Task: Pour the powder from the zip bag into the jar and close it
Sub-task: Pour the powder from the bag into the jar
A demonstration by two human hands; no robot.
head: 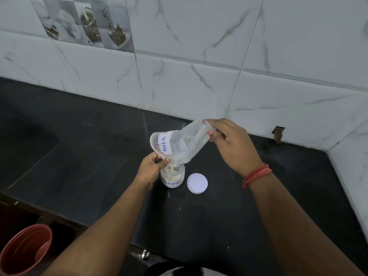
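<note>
Powder [172, 173] fills much of the small clear jar [172, 179], which stands open on the dark surface [89, 148] near the middle of the scene, well in front of the tiled wall [199, 56]. A white label on the jar's near side shows handwritten letters ending in "WDER". The zip bag [179, 144] hangs tilted above the jar, its mouth turned down and to the left, its closed bottom raised up and to the right. A white label on the bag reads "MILK". A little pale powder clings inside the bag, and a thin clump sits at its mouth right over the jar's opening.

The left hand [153, 166] has its grip pressed together on the bag's mouth edge, just above the jar's left rim, hiding part of the jar. The right hand [231, 144] pinches the bag's raised bottom end between thumb and fingers, higher and to the right. A red thread band [256, 174] circles the right wrist.

The white round lid [197, 183] lies flat on the surface just right of the jar, apart from it. Small white specks dot the surface near the jar. A reddish bucket [23, 250] sits low at the near left, below the surface's edge.
</note>
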